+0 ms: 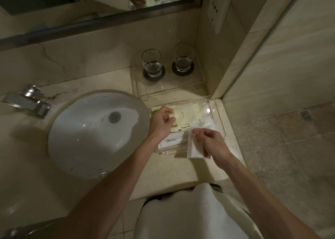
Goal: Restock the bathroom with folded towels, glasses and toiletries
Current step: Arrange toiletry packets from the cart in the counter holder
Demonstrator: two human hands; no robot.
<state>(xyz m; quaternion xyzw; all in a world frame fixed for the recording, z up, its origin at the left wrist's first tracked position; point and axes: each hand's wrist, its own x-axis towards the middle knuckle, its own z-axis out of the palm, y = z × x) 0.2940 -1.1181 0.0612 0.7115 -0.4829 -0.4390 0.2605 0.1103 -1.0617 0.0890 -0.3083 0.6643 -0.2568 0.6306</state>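
Observation:
A clear acrylic tray on the marble counter holds several pale yellow and white toiletry packets. My left hand hovers over the tray's left part, fingers curled, pinching the edge of a yellow packet. My right hand pinches a white paper packet at the tray's front edge. Behind, a second clear tray carries two glasses, each upright on a dark round coaster.
A white oval sink lies to the left with a chrome tap beyond it. A mirror runs along the back wall. A wall socket sits on the right wall, and a glass shower partition stands at the right.

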